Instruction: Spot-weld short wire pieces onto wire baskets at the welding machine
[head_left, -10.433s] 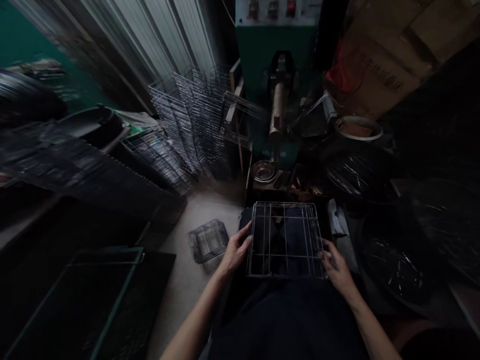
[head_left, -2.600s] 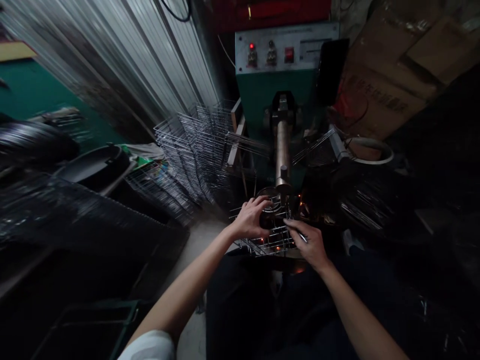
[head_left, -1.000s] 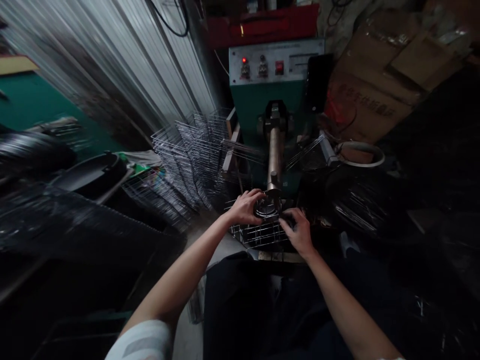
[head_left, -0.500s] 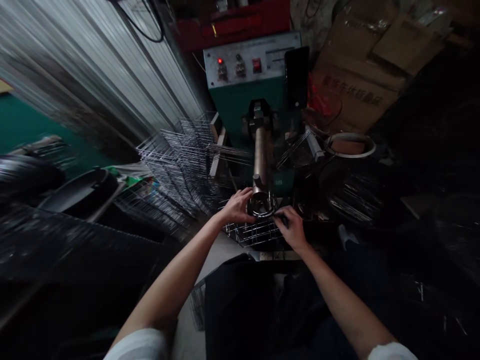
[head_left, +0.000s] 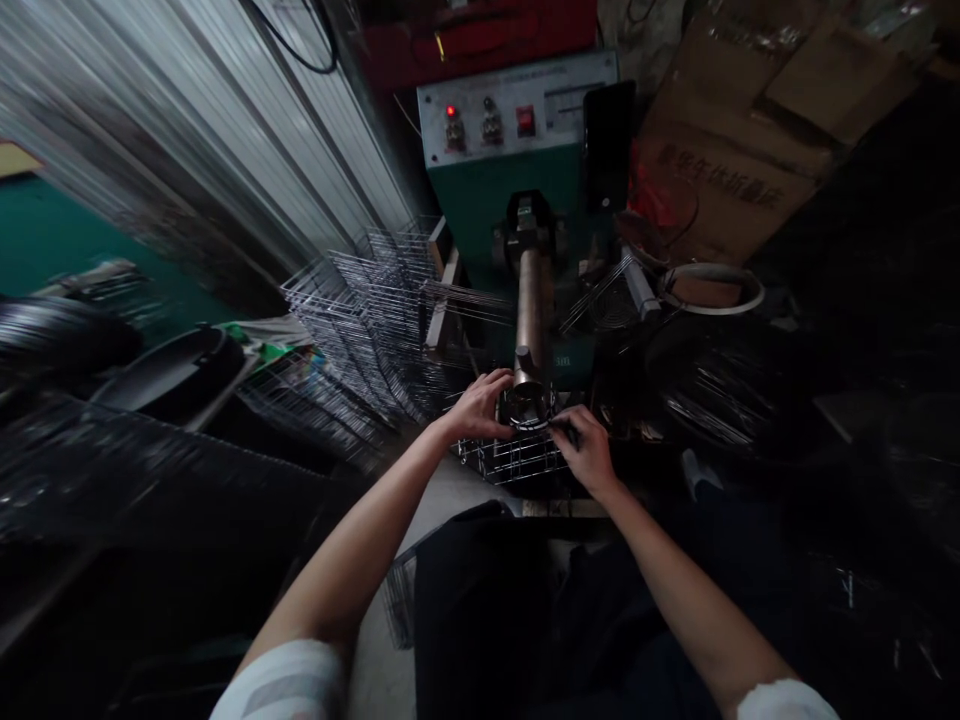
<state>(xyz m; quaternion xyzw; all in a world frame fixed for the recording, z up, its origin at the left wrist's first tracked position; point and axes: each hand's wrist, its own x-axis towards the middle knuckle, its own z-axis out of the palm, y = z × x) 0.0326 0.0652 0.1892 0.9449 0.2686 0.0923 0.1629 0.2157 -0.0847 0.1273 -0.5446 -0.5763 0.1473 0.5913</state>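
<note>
A round metal wire ring (head_left: 531, 426) sits at the lower end of a thick metal cylinder (head_left: 529, 310) on a green machine. My left hand (head_left: 481, 407) curves round the ring's left side, thumb below and fingers above, closed on it. On the right side, my right hand (head_left: 587, 452) pinches at the ring's edge with bent fingers. A small dark patch shows among those fingers; I cannot tell what it is. Below the ring lies a wire grid (head_left: 517, 462), partly hidden by my hands.
The machine's control panel (head_left: 517, 105) has a lit red lamp and a red switch. A phone (head_left: 607, 145) stands at its right. Stacked wire racks (head_left: 367, 310) fill the left side. Cardboard (head_left: 727, 170) leans behind, and a round rim (head_left: 716, 305) stands to the right.
The view has shifted slightly, so the machine appears a little to the right and its panel higher. Both hands keep nearly the same places at the ring.
</note>
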